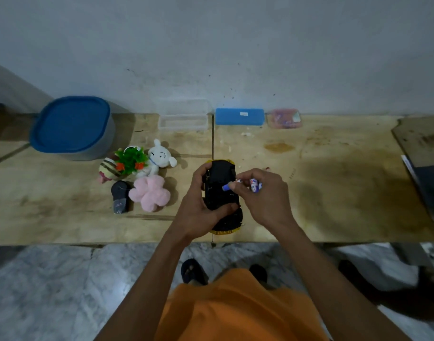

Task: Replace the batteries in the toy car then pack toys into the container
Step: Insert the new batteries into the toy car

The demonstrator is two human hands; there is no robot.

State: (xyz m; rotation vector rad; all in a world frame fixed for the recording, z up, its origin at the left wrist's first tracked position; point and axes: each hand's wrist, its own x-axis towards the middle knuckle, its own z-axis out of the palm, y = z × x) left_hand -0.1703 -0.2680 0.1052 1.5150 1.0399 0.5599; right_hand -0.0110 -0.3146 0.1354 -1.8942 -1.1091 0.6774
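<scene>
A yellow toy car point(223, 178) lies upside down near the table's front edge, its black underside facing up. My left hand point(198, 205) grips the car from its left side. My right hand point(262, 193) holds several blue-and-white batteries point(254, 185); one battery point(226, 187) is pinched at the fingertips and touches the car's underside. To the left lie a white plush rabbit point(160, 156), a pink plush flower point(150, 191), a striped plush point(108, 169), a green plastic plant point(131, 157) and a black remote point(119, 196). A grey container with a blue lid point(71, 126) stands at the back left.
Along the wall sit a clear plastic box point(184, 118), a blue case point(239, 116) and a small pink box point(284, 118). A dark board point(425, 143) overlaps the wooden table point(334, 193) at the right. The table's front edge runs just below the car.
</scene>
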